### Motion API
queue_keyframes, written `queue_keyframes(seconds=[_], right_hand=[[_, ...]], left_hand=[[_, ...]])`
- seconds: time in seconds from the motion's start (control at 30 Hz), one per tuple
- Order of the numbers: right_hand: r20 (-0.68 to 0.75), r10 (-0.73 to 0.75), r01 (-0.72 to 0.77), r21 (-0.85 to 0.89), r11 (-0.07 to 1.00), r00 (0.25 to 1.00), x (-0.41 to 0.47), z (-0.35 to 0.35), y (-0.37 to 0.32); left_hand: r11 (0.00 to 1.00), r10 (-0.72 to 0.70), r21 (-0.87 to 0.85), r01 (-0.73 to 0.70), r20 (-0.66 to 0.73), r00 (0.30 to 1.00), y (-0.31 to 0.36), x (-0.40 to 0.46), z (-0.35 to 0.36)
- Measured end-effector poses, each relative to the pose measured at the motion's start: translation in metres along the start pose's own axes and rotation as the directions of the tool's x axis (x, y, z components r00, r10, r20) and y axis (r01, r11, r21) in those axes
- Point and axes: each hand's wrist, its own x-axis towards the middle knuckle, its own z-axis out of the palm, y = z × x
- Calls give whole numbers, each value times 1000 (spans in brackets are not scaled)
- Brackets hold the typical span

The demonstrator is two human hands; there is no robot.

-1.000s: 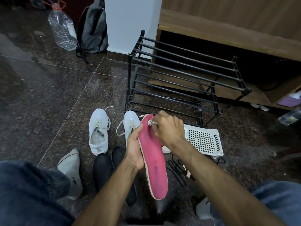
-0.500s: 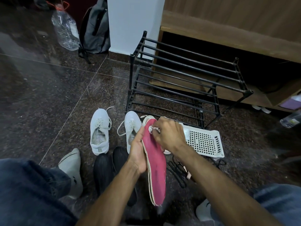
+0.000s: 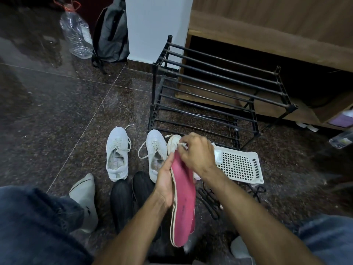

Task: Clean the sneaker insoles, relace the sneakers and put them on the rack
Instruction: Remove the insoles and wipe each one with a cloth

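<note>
A pink insole (image 3: 184, 203) stands on edge in my left hand (image 3: 165, 181), which grips its left side near the middle. My right hand (image 3: 197, 153) pinches a small white wipe (image 3: 181, 145) against the insole's toe end. Two white sneakers lie on the floor: one (image 3: 116, 153) apart to the left, the other (image 3: 157, 152) just behind my left hand. A third white shoe toe (image 3: 172, 141) peeks out behind the insole. Black laces (image 3: 208, 201) lie on the floor under my right forearm. The black metal shoe rack (image 3: 219, 88) stands behind.
A white perforated tray (image 3: 240, 166) lies on the floor right of my hands. A pair of black shoes (image 3: 131, 196) sits between my knees. My socked foot (image 3: 85, 197) is at left. A large water bottle (image 3: 77, 31) and grey backpack (image 3: 112, 33) stand far back.
The insole has tilted more onto its edge, showing less of its pink face. My right hand with the wipe stays at the toe end, shifting slightly.
</note>
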Motion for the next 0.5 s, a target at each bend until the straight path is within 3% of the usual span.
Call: queue_keyframes(seconds=[0.1, 0.27, 0.4, 0.5], right_hand=[[-6, 13, -12, 39, 999, 1000, 2, -5, 1], [194, -181, 141, 204, 969, 964, -54, -3, -6], [145, -179, 174, 44, 984, 973, -36, -1, 0], [51, -69, 72, -54, 996, 996, -3, -4, 6]], left_hand=[[1000, 8, 4, -8, -7, 1000, 4, 0, 4], [996, 73, -55, -77, -78, 994, 9, 5, -7], [999, 20, -47, -21, -15, 1000, 5, 0, -3], [1000, -6, 4, 6, 5, 1000, 0, -2, 2]])
